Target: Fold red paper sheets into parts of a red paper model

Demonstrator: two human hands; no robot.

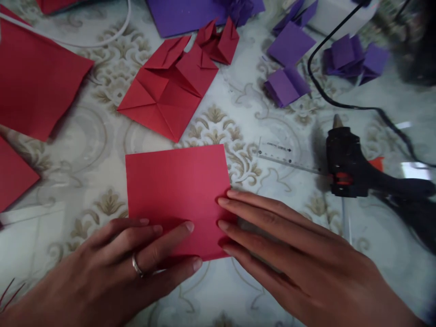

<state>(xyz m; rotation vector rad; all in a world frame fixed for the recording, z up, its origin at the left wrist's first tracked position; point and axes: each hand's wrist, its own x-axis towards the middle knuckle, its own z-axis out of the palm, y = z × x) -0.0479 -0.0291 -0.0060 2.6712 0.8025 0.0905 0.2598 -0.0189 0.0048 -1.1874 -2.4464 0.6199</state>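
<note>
Resting left hand point(112, 268) palm-down over the near left of the red sheet point(177, 186): fingers loosely parted, index tip on paper, thumb along the near edge. Cannot tell thumb over or under. Holding right hand point(299, 254) open and nearly straight, fingertips against the sheet's right edge, gripping nothing.

Noting the sheet on the bench point(81, 168), between both hands. Likely to skew with uneven pressure from left and right. Could also crease off-line under the index finger, or scuff against the ring point(137, 265).

Looking left: loose red paper point(37, 81) and another red corner point(15, 175), liable to be swept aside by a wide move of the left arm.

Checking right: clear ruler point(289, 156), apparently reaching to the glue gun point(345, 159). Cannot tell hot or cold; if hot, a burn possible from a careless outward reach of the right hand. Also apt to be dragged by a snag on the black cord point(311, 68), if connected; unclear here.

Farther on, just past the sheet's far edge: folded red piece point(170, 95), easily crushed by pushing forward; then smaller red piece point(220, 45) touching or nearly so. Farther right, purple folded pieces point(286, 86), easily knocked by a shifting cord. Near the top, purple sheet point(185, 16), well apart, little at risk.
</note>
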